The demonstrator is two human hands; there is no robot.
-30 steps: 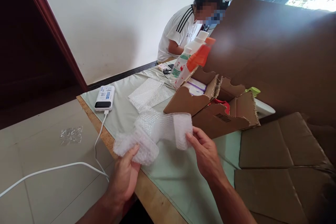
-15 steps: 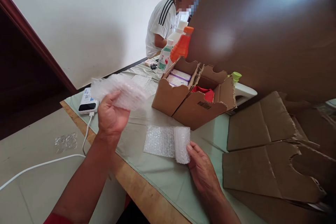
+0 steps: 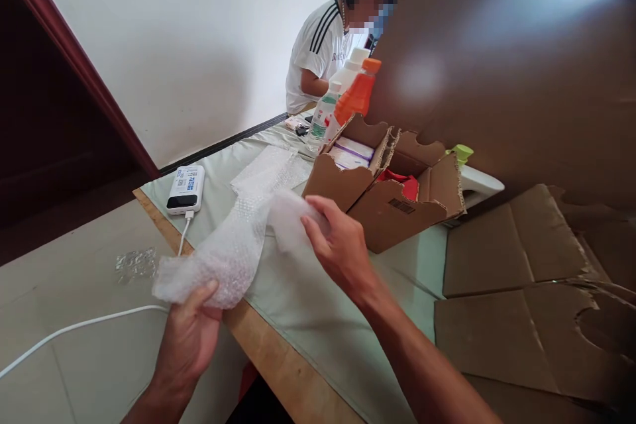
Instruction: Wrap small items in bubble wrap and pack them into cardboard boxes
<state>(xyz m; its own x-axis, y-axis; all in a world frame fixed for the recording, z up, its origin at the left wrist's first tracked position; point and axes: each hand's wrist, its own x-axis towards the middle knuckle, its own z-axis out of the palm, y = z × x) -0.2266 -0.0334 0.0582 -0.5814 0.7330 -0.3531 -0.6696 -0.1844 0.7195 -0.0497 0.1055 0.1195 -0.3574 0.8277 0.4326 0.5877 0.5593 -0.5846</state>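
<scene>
At the near table edge, my left hand (image 3: 191,331) grips a loose sheet of bubble wrap (image 3: 226,265), thumb on top. The sheet runs up and to the right over the table. My right hand (image 3: 338,245) is closed on a second piece of bubble wrap (image 3: 288,218), which is smeared by motion. This piece meets or overlaps the far end of the left one; I cannot tell whether they touch. Behind them, more bubble wrap (image 3: 265,169) lies flat on the cloth.
Cardboard boxes (image 3: 392,218) holding packets and something red stand beyond my right hand. Bottles (image 3: 355,93) are behind them, and a person (image 3: 313,53) sits at the far end. A power bank (image 3: 186,189) with a white cable lies left. More cardboard boxes (image 3: 511,324) stand right.
My left hand has come down and nearer with its bubble wrap. My right hand has lifted its folded piece off the cloth and carried it up and left, beside the other piece.
</scene>
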